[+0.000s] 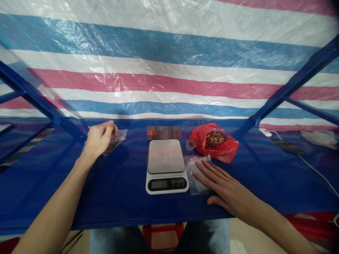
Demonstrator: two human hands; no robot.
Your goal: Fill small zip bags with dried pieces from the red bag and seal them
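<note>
At the left of the blue table, my left hand (98,138) is closed at a clear zip bag (122,135) holding small brown pieces. The hand covers part of that bag, and some of the fingertips are hidden. Over on the right, my right hand (221,183) lies palm down with its fingers stretched out. It rests on a few flat clear zip bags (194,185) that show nothing inside. Between my hands stands a white kitchen scale (166,157) with a bare platform. Its display appears to read zero.
An open red plastic bag (229,150) of small brown pieces (215,139) sits behind my right hand. Beside it is a small clear cup (190,144). A blurred orange and dark item (164,132) lies behind the scale. Blue metal posts (272,93) rise at both sides; a striped sheet (159,81) hangs behind.
</note>
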